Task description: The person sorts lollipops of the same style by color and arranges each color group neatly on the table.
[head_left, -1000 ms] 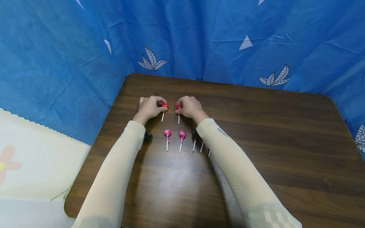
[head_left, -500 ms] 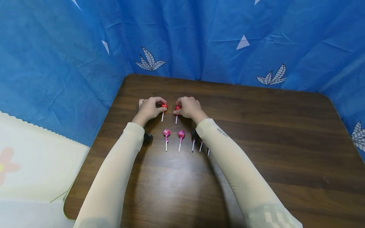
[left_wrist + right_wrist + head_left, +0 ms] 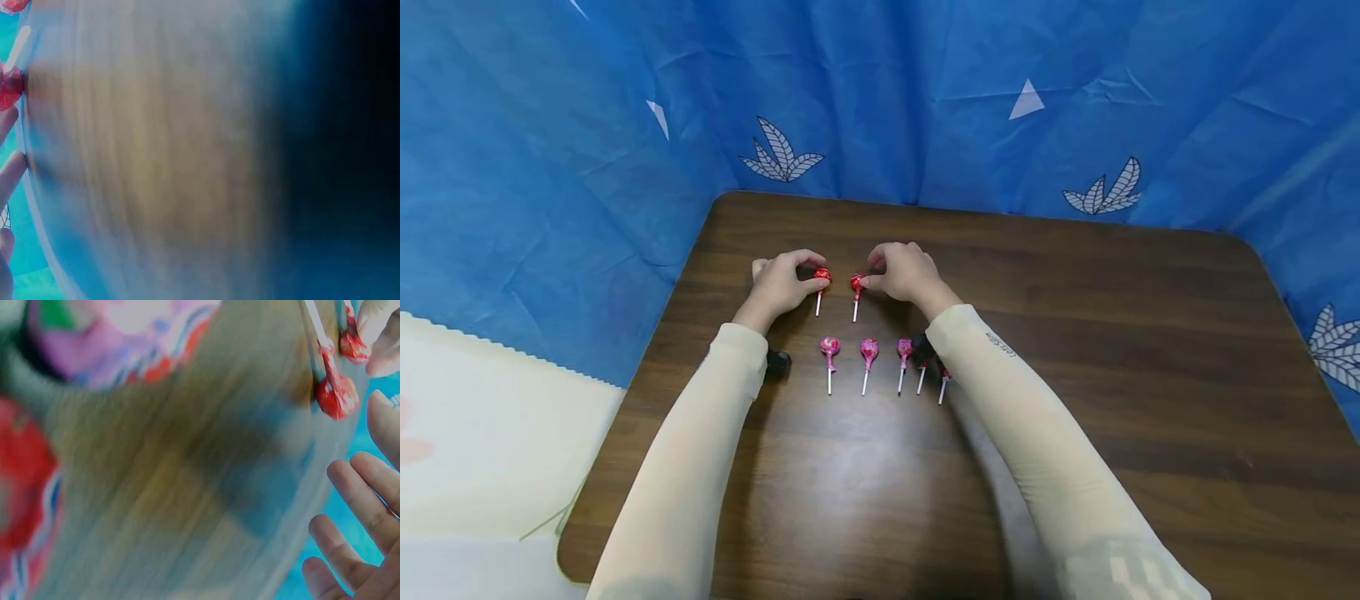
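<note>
My left hand (image 3: 777, 288) pinches the head of a red-wrapped lollipop (image 3: 823, 274) between thumb and fingers, its white stick pointing toward me. Just right of it lies a second red lollipop (image 3: 857, 283). Beside that one is my right hand (image 3: 908, 273), thumb tip right at the candy head and the other fingers spread away from it. The right wrist view shows these right-hand fingers (image 3: 356, 494) parted and holding nothing, with the second lollipop (image 3: 337, 397) lying apart from them. At the left wrist view's edge, a red candy head (image 3: 9, 87) meets a fingertip.
Nearer me runs a row of lollipops, among them pink ones (image 3: 830, 347) (image 3: 869, 348) (image 3: 905, 348). Others at its right end (image 3: 943, 375) are partly hidden by the right wrist's black camera (image 3: 922, 348). The brown wooden table (image 3: 1112, 350) ends at a blue curtain (image 3: 880, 100).
My right hand has let go of the second red lollipop, its fingers opening and drawing off to the right. The left hand keeps its pinch. The head view has shifted slightly.
</note>
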The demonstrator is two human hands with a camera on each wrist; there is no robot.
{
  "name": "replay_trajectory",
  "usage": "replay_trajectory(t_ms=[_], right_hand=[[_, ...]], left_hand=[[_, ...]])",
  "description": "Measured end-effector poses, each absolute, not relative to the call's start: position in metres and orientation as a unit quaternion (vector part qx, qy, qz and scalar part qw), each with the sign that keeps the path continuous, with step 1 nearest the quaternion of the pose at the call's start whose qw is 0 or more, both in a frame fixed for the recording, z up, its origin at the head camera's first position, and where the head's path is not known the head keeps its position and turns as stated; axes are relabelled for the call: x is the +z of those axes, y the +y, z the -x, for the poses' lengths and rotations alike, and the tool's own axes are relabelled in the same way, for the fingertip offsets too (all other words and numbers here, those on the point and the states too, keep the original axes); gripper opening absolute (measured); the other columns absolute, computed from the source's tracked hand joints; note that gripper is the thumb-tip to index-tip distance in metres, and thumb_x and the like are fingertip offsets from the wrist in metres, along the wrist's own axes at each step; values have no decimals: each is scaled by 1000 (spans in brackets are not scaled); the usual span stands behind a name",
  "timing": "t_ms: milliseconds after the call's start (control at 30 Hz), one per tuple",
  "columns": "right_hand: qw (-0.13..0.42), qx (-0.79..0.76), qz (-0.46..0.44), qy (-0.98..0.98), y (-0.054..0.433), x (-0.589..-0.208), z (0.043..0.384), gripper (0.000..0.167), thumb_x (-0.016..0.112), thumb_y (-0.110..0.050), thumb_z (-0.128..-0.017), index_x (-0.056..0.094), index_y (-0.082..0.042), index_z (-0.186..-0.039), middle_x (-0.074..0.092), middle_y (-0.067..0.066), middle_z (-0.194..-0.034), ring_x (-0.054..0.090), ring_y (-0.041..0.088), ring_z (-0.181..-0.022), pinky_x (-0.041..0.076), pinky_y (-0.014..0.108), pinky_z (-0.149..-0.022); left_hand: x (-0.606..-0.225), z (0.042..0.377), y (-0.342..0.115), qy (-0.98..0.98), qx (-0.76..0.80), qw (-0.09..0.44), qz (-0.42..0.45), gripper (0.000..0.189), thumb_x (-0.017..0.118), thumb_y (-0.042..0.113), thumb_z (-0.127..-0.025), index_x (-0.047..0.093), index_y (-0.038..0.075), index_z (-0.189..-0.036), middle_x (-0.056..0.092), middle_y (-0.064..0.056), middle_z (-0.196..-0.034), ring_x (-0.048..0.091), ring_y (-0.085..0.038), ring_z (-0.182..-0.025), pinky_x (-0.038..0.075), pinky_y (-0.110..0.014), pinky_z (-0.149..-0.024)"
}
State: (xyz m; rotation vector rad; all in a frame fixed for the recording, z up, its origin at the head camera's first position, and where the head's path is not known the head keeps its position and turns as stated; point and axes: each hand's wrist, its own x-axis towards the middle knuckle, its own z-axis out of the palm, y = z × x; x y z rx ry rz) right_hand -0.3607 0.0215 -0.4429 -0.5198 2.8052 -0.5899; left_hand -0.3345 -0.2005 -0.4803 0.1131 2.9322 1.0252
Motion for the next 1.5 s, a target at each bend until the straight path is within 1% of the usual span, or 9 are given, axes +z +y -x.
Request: replay_trajectory(t_ms=[133, 233, 467, 667, 900, 1167, 1333, 1500], right_hand=[[112, -230, 171, 951, 34, -437, 360, 46, 72, -41, -90, 63, -15, -127, 66, 4, -127, 52, 25, -122, 41, 46, -105], [106, -252, 166, 948, 45, -428, 358, 47, 72, -39, -90, 62, -14, -129, 65, 5, -128, 51, 25, -123, 40, 46, -106], [85, -269, 164, 945, 70, -412, 354, 51, 72, -39, -90, 61, -12, -132, 64, 5, -130, 50, 27, -126, 39, 46, -106], [73, -280, 159, 944, 86, -400, 348, 52, 71, -41, -90, 60, -14, -134, 63, 5, -132, 49, 27, -127, 41, 45, -107], [52, -307, 157, 937, 107, -385, 330, 50, 72, -37, -91, 61, -13, -133, 62, 6, -132, 49, 25, -126, 40, 45, -109], [25, -309, 174, 935, 131, -382, 307, 52, 73, -36, -90, 60, -11, -134, 63, 7, -134, 48, 27, -126, 40, 46, -107], [7, -296, 167, 940, 144, -387, 293, 51, 74, -34, -89, 61, -13, -134, 62, 6, -136, 47, 28, -125, 40, 47, -106], [13, -284, 170, 944, 153, -398, 280, 51, 75, -33, -88, 62, -12, -133, 63, 6, -134, 48, 29, -123, 40, 49, -105]], left_hand=[[-474, 333, -201, 944, 327, 15, -35, 41, 71, 34, -92, 64, 16, -129, 64, -9, -134, 55, -30, -127, 13, -55, -110], [-467, 332, -197, 947, 321, 2, -34, 45, 71, 33, -92, 61, 15, -133, 62, -11, -137, 55, -30, -127, 14, -56, -111], [-442, 328, -181, 944, 325, -28, -51, 52, 71, 34, -92, 56, 15, -139, 58, -8, -144, 52, -32, -131, 10, -54, -115], [-421, 318, -158, 937, 336, -39, -83, 52, 70, 38, -92, 58, 17, -138, 59, -6, -142, 50, -30, -132, 10, -52, -115], [-402, 304, -128, 926, 345, -55, -140, 49, 72, 37, -90, 61, 18, -135, 63, -2, -138, 51, -26, -132, 14, -51, -113], [-392, 287, -96, 909, 375, -33, -178, 49, 74, 37, -89, 62, 19, -133, 62, -1, -138, 50, -23, -133, 15, -50, -112], [-399, 277, -83, 915, 355, -29, -189, 50, 75, 37, -88, 62, 20, -133, 62, 0, -139, 49, -22, -133, 19, -49, -109], [-410, 266, -72, 924, 332, 7, -190, 53, 76, 40, -87, 61, 22, -134, 63, 0, -137, 50, -23, -129, 20, -47, -106]])
